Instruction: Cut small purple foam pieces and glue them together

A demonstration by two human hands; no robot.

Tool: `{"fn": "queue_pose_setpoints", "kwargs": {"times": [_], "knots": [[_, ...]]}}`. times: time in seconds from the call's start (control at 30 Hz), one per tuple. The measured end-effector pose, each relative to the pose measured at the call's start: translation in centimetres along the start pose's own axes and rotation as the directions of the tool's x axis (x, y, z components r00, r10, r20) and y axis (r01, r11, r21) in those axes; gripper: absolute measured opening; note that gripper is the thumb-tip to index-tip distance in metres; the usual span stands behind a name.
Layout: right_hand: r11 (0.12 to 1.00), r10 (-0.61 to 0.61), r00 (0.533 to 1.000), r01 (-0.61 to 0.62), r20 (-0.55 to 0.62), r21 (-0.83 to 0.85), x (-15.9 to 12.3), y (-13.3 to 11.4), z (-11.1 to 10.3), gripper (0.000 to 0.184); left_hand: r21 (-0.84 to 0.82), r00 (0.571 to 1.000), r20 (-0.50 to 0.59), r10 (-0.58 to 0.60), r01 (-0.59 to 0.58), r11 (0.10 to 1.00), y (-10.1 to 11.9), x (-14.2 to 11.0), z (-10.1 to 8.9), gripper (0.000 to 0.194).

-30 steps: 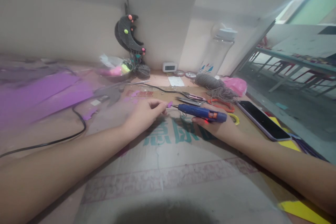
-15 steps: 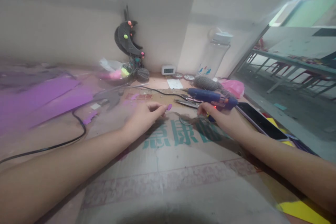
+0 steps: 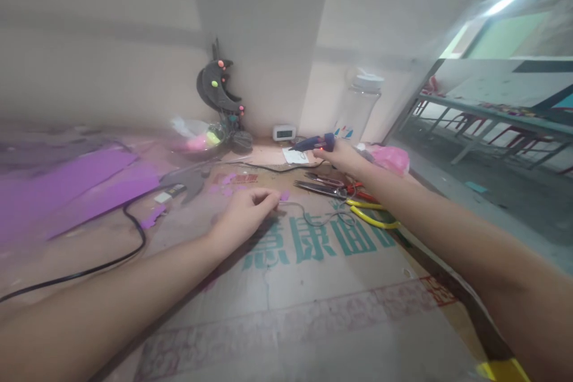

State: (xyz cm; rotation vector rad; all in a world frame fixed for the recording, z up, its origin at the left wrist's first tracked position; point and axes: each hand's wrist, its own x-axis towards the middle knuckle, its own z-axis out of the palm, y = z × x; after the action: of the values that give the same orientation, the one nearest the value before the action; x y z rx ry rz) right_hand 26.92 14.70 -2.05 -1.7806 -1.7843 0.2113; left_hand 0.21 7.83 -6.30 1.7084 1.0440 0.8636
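Small purple rounded piece point(image 3: 285, 196) stays pinched in the left hand point(image 3: 253, 210) above printed cardboard point(image 3: 313, 298); the right hand point(image 3: 344, 157), grasping the blue glue gun point(image 3: 313, 143), has swung far toward the white paper point(image 3: 295, 156), now clear of the piece.

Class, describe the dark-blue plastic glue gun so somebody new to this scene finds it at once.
Find the tall clear bottle with a white lid before the pale wall. Left of its base, in the person's right hand, is the dark-blue plastic glue gun, pointing left. Unlike the silver metal blades lying nearer the camera, it shows a glowing red light.
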Motion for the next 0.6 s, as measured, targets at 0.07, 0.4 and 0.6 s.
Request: {"fn": "queue_pose_setpoints", "kwargs": {"times": [0.07,0.4,0.6], "knots": [[1.0,-0.003,1.0,0.003,0.013,-0.027,1.4,0.7,1.2,0.026,0.004,1.0,-0.014,-0.006,0.006,1.0,0.3,-0.1,0.0,0.032],[0.968,-0.093,0.995,0.082,-0.033,-0.239,-1.0,1.7,1.1,0.052,-0.086,0.996,-0.093,0.016,-0.024,0.996,0.4,-0.2,-0.1,0.032],[0.858,-0.481,0.876,0.462,-0.035,-0.223,-7.4,-2.3,1.4,0.046,-0.112,0.997,-0.081,0.015,-0.024,0.993,-0.1,-0.1,0.0,0.032]]}}
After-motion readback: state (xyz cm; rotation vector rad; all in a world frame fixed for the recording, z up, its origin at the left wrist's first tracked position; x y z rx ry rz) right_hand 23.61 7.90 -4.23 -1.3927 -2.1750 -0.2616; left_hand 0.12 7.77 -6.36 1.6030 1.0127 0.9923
